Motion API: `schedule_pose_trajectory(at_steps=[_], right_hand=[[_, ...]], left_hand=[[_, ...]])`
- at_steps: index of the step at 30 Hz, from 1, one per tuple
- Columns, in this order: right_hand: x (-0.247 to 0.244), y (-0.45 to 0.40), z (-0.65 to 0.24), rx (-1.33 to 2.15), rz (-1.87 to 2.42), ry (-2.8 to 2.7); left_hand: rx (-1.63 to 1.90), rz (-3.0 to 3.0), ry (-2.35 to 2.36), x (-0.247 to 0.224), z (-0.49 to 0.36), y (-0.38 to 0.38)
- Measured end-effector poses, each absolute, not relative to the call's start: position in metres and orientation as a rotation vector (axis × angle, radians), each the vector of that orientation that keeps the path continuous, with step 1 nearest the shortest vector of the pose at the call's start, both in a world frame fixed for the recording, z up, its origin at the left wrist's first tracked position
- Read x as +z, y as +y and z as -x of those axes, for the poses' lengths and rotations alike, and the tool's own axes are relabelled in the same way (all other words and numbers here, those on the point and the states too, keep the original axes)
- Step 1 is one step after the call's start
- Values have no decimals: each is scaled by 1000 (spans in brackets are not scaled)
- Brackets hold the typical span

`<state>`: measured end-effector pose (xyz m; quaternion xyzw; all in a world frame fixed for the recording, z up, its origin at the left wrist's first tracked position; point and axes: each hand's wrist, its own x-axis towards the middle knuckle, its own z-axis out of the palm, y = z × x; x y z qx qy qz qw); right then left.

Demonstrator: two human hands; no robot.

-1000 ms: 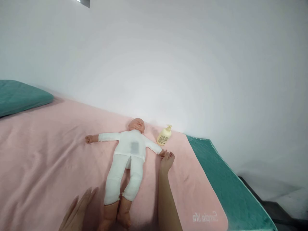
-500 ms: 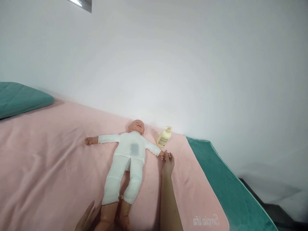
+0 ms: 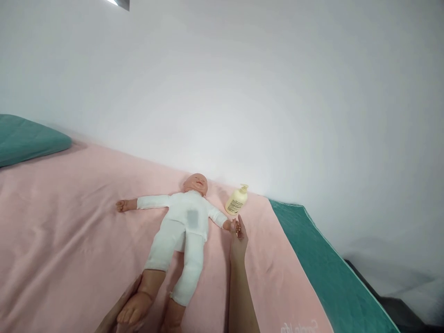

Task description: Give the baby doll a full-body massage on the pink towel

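Note:
A baby doll [image 3: 182,206] in white cloth lies on its back on the pink sheet, arms spread. My right hand [image 3: 239,245] has the doll's hand [image 3: 227,225] between thumb and fingers. At the lower left, my left hand [image 3: 120,305] is cupped behind the doll's bare lower leg [image 3: 152,282], which looks lifted and angled outward. Most of its fingers are hidden by the leg and foot. The doll's other foot [image 3: 172,317] lies near the bottom edge. Just beyond my right hand stands a pale yellow pump bottle [image 3: 236,200], beside the doll's arm.
The pink sheet [image 3: 69,231] spreads over the bed, with a green mattress edge [image 3: 322,259] showing at the right. A green pillow [image 3: 27,141] lies at the far left. A white wall [image 3: 222,92] rises behind the bed.
My left hand has moved in behind the doll's leg, and that leg has shifted up and to the left. My right hand has closed around the doll's hand.

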<state>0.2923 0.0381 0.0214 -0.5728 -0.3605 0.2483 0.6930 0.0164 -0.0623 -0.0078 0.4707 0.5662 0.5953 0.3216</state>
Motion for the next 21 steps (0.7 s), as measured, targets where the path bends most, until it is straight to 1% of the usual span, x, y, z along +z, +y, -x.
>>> schedule_pose_trajectory(at_steps=[4, 8, 11, 13, 17, 21], right_hand=[[30, 41, -287, 480, 1252, -727], [50, 53, -274, 455, 1171, -777], [61, 62, -257, 413, 1139, -971], [60, 64, -244, 296, 1127, -1161], [46, 62, -223, 47, 1057, -1568], [36, 60, -214, -29, 947, -1834]], left_hand=[[1605, -1211, 1537, -6, -9, -89], [1705, -1191, 1580, 10, -21, -69], [1853, -1228, 1451, 20, -32, -38], [1893, -1221, 1375, 20, -36, -20], [1825, -1215, 1423, 14, -38, -1], [1748, -1300, 1485, 11, -40, 2]])
